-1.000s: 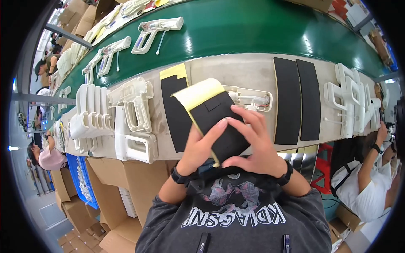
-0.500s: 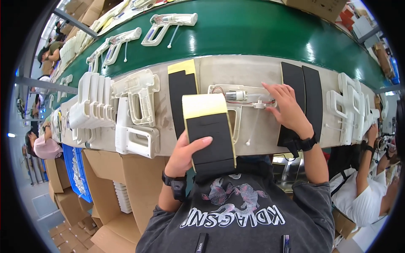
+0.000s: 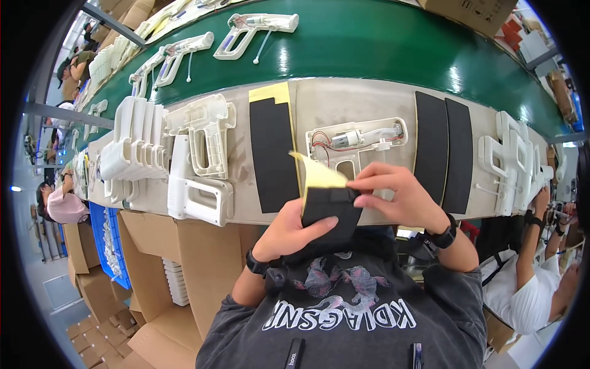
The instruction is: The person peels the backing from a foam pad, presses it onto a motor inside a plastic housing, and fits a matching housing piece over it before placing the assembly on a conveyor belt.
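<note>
My left hand (image 3: 292, 230) holds a black foam pad sheet with yellow backing paper (image 3: 326, 200) from below, close to my chest. My right hand (image 3: 399, 197) pinches the sheet's upper right edge, and the yellow backing curls up at the top left. Just beyond the sheet, an open white plastic gun-shaped housing half (image 3: 356, 140) with a small motor and wires lies on the grey workbench (image 3: 319, 98). A long black foam sheet with a yellow end (image 3: 272, 150) lies to its left.
Two black foam strips (image 3: 444, 150) lie to the right. White housing halves are stacked at the left (image 3: 153, 154) and right (image 3: 513, 163). A green conveyor belt (image 3: 381, 43) behind carries assembled white housings (image 3: 255, 27). Cardboard boxes (image 3: 166, 258) stand below; another person's arm (image 3: 528, 246) is at right.
My right hand has come back from the housing on the bench to the sheet and now pinches its edge. The sheet is lower and nearer my chest, its yellow backing curling up.
</note>
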{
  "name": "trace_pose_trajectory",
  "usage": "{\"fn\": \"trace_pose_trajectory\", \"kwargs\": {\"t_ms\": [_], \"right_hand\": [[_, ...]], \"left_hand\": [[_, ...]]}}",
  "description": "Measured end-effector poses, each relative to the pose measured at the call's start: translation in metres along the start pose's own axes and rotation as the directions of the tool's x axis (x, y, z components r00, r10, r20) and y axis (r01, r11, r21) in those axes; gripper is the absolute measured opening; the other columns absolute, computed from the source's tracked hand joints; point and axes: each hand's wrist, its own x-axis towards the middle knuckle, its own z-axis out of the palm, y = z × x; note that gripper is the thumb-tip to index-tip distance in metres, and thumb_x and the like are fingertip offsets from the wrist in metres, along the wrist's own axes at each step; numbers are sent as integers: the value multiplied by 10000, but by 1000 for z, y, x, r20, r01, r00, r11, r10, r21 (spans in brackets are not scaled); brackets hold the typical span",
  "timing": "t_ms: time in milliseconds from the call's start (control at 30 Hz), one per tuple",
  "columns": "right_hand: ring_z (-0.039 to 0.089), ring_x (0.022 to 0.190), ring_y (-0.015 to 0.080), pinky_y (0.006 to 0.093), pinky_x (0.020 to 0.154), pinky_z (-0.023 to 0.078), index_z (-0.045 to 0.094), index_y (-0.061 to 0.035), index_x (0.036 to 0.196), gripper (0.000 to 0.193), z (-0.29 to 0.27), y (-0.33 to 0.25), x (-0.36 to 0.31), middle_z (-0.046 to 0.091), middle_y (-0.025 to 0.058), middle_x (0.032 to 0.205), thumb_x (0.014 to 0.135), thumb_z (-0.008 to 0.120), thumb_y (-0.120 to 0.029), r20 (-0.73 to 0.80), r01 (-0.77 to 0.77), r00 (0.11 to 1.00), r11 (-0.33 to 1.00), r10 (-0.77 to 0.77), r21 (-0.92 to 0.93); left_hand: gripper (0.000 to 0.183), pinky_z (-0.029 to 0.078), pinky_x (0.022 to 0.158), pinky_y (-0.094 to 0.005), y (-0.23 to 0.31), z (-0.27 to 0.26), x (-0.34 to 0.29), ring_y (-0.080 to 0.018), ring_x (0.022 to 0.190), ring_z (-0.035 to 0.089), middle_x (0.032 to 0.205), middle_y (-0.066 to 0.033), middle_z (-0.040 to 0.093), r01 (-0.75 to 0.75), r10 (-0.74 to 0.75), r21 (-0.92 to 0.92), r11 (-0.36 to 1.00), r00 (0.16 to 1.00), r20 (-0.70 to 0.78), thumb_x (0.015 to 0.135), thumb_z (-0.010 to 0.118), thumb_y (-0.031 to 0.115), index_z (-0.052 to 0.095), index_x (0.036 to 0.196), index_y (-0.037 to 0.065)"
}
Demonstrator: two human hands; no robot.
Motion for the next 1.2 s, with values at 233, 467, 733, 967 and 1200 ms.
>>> {"fn": "trace_pose_trajectory", "kwargs": {"t_ms": [233, 467, 733, 967, 1200], "right_hand": [[648, 894, 153, 300, 809, 515, 725, 20, 1055, 270, -22, 24, 21, 699, 67, 985, 808, 810, -46, 101, -15, 995, 997, 8, 75], [625, 917, 254, 364, 780, 524, 738, -58, 1023, 261, -31, 64, 70, 660, 67, 972, 785, 821, -128, -56, 206, 955, 785, -292, -585], [612, 963, 270, 375, 805, 524, 731, -73, 1091, 322, -21, 45, 64, 647, 67, 1027, 785, 819, -128, 12, 269, 938, 704, -347, -657], [639, 905, 246, 357, 814, 526, 720, -50, 1163, 365, 17, -3, 19, 655, 81, 1036, 812, 819, -71, 94, 206, 977, 961, -192, -185], [656, 883, 244, 348, 775, 538, 717, -55, 1157, 356, -6, 20, 32, 664, 90, 996, 811, 793, -19, 230, 107, 969, 991, -86, -79]], "left_hand": [[409, 479, 1009, -305, -5, -11, -24, -153, 1149, 626, 1265, -92, 677, 107, -85, -217, 970, 991, 108, 944, 681, 54, 590, 1333, -36], [397, 555, 921, -321, -30, -21, -32, -168, 1057, 676, 1198, -119, 692, 6, -68, -526, 850, 993, -99, 918, 697, 30, 587, 1291, -45], [390, 550, 926, -312, -26, -8, -22, -148, 1055, 666, 1199, -100, 692, 5, -90, -486, 874, 985, -150, 929, 701, 50, 591, 1293, -39], [355, 542, 902, -293, -12, 6, -10, -119, 1016, 654, 1158, -64, 705, -23, 17, -76, 997, 997, -77, 946, 694, 84, 616, 1276, -22], [325, 507, 916, -325, -10, -6, -33, -167, 1031, 666, 1112, -97, 733, 11, -45, 125, 992, 962, 270, 915, 721, 89, 665, 1216, -19]]}}
